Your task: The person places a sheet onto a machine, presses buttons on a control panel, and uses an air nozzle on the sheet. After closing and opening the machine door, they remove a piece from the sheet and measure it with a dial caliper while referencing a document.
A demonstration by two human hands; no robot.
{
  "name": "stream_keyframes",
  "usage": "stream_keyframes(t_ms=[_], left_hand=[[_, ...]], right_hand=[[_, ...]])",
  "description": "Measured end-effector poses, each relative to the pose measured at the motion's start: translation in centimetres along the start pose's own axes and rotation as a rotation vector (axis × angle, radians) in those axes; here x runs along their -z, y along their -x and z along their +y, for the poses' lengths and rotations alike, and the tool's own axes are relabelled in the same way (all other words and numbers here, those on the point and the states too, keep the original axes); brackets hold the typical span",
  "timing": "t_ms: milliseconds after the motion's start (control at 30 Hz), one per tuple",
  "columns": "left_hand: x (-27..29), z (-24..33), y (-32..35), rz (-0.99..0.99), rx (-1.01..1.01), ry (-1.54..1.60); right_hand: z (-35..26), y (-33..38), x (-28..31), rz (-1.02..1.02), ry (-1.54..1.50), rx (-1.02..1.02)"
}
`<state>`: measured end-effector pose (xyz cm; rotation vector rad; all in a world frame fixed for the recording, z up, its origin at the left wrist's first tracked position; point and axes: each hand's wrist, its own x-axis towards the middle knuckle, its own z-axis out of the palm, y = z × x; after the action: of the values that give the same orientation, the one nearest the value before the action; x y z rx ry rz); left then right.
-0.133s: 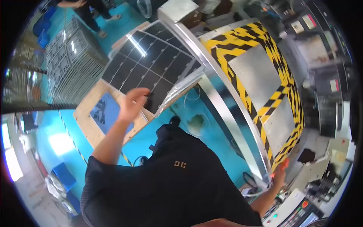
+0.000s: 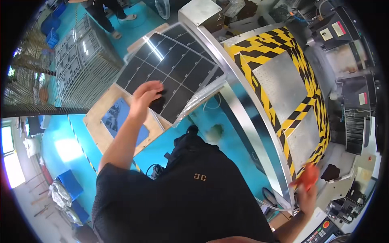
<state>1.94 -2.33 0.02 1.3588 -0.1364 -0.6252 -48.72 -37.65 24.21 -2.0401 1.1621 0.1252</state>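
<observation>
My left hand hovers over the near left part of dark panels divided by pale grid lines, its fingers stretched out with nothing in them. Whether its fingertips touch the surface I cannot tell. Over on the right, my right hand is closed around a red hand-held object, smeared by motion so that its kind does not show. That object is beside the near end of a machine's metal edge. Under the panels lies a wooden board with a blue sheet on it.
Yellow-black striped tape borders the machine's metal bed. A control panel with buttons stands at the lower right. Stacked grey frames stand at the far left. Another person's legs show at the top.
The right hand has brought the red object up into fuller view. My left hand has shifted slightly up and right over the panels, while the whole view has also moved a little.
</observation>
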Motion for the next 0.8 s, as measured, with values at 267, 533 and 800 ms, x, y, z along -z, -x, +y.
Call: stream_keyframes(t_ms=[267,533,800], left_hand=[[-2.6,-2.1,-1.8,0.004,0.202,0.678],[7.2,-3.4,2.7,0.644,0.280,0.167],[12.5,-1.1,1.9,0.268,0.100,0.308]], right_hand=[[-6.0,-5.6,-10.9,-0.101,0.325,0.247],[36.2,1.9,-3.0,0.857,0.381,-0.367],[27.9,4.0,-22.5,-0.479,-0.217,-0.984]])
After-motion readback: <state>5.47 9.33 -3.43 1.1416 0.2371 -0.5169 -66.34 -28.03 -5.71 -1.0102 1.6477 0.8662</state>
